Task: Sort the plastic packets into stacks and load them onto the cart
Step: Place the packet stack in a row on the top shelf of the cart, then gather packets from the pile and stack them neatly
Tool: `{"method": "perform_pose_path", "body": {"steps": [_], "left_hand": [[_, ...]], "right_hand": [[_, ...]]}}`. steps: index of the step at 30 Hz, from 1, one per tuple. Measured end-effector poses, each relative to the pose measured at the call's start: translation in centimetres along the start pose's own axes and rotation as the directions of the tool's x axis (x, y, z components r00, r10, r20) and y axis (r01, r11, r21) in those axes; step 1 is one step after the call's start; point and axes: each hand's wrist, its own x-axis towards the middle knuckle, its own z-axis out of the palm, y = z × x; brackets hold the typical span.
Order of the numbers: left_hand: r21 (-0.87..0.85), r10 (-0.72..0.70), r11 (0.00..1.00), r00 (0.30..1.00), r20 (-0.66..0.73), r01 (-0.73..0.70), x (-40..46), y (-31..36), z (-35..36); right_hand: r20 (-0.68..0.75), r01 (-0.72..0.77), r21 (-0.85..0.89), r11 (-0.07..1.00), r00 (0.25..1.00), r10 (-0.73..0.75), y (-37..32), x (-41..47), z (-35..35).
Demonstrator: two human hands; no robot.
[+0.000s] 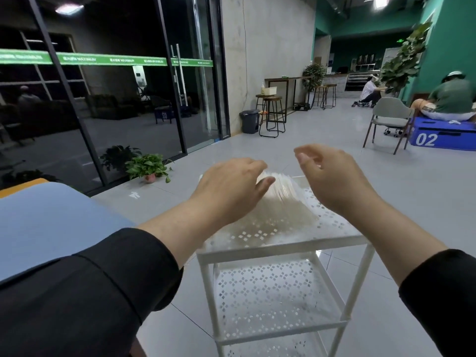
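Note:
A stack of clear plastic packets (286, 202) lies on the top shelf of a white perforated cart (283, 247). My left hand (231, 186) hovers over the stack's left side, palm down, fingers relaxed, the thumb near the packets' top edge; whether it touches them is unclear. My right hand (329, 173) hangs just right of the stack, fingers loosely bent, holding nothing. Part of the stack is hidden under my left hand.
A blue table (46, 222) stands at my left. The cart has lower perforated shelves (270, 289). A potted plant (149, 167) sits by the glass wall. Farther off are stools (273, 117), a bin (249, 121), a chair (389, 119), a blue box (443, 137) and seated people.

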Motion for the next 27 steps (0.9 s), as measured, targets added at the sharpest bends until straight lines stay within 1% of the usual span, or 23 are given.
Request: {"method": "perform_pose_path", "body": {"steps": [2, 4, 7, 9, 13, 16, 19, 22, 24, 27], "left_hand": [[0.002, -0.079, 0.997, 0.996, -0.033, 0.079, -2.0, -2.1, -1.3], [0.019, -0.141, 0.990, 0.988, -0.067, 0.142, -4.7, -4.8, -2.9], [0.044, -0.266, 0.962, 0.959, -0.099, 0.271, -10.6, -10.0, -5.5], [0.073, -0.383, 0.917, 0.918, -0.100, 0.391, -15.7, -13.9, -7.4], [0.152, -0.634, 0.752, 0.767, -0.100, 0.641, -28.0, -21.9, -10.8], [0.190, -0.778, 0.598, 0.621, -0.097, 0.778, -37.1, -26.2, -13.0], [0.171, -0.880, 0.439, 0.461, -0.113, 0.882, -44.2, -29.3, -14.5], [0.149, -0.940, 0.304, 0.322, -0.114, 0.941, -49.2, -32.7, -15.4], [0.124, -0.958, 0.247, 0.261, -0.117, 0.961, -51.9, -34.4, -15.1], [0.092, -0.964, 0.220, 0.231, -0.133, 0.971, -55.5, -35.2, -13.3]], "right_hand": [[-0.022, 0.106, 0.052, 0.993, 0.994, -0.105, -3.4, -0.3, 0.4], [0.000, 0.201, 0.116, 0.973, 0.979, -0.202, -7.4, -0.9, 1.7], [0.088, 0.317, 0.227, 0.921, 0.935, -0.343, -14.3, -2.4, 5.3], [0.158, 0.378, 0.312, 0.872, 0.884, -0.440, -19.4, -3.8, 8.5], [0.264, 0.427, 0.480, 0.766, 0.763, -0.590, -29.5, -7.1, 16.5], [0.360, 0.418, 0.549, 0.724, 0.663, -0.656, -36.5, -9.6, 23.1], [0.443, 0.465, 0.557, 0.688, 0.535, -0.719, -43.0, -11.8, 29.1], [0.543, 0.482, 0.545, 0.686, 0.421, -0.726, -48.3, -13.5, 33.6], [0.618, 0.488, 0.518, 0.703, 0.354, -0.702, -50.6, -14.9, 35.7], [0.696, 0.480, 0.494, 0.725, 0.281, -0.661, -51.6, -16.9, 38.2]]}}
